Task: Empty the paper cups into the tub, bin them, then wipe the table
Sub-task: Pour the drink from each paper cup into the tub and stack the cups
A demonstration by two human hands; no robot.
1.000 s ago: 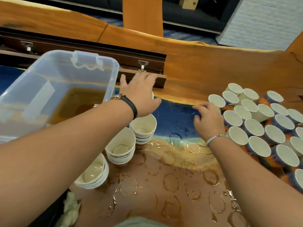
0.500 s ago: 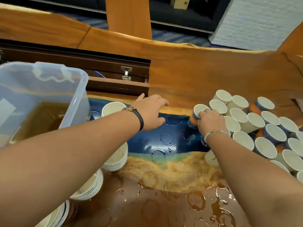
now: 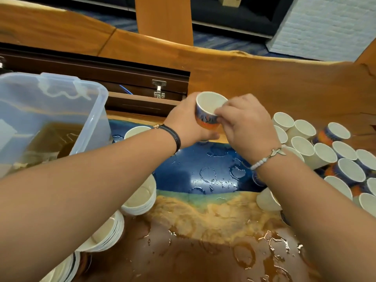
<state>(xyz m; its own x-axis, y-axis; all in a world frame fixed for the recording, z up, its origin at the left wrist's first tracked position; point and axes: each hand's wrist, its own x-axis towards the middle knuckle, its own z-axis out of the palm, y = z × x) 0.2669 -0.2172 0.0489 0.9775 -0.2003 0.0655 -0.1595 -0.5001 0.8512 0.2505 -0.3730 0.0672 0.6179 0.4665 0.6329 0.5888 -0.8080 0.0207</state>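
Both hands meet on one small paper cup (image 3: 209,105) with a pale inside and a blue and orange printed wall, held in the air above the far side of the glossy blue, sand and brown worktop (image 3: 203,174), to the right of the tub's corner. The left hand (image 3: 187,123) curls round the cup's left side and base, and the right hand (image 3: 247,127) pinches its near rim. Together they cover most of the wall, and whether any liquid is inside cannot be made out. The clear plastic tub (image 3: 89,110), holding brown liquid, stands at the left and is cut off by the frame edge. Nested stacks of white cups (image 3: 142,198) sit along the near left, largely hidden under the left forearm, the lowest one cut off at the bottom. A cluster of printed cups (image 3: 325,153) crowds the right side, some hidden beneath the right forearm, others cut by the frame. Wet rings and brown puddles mark the worktop.
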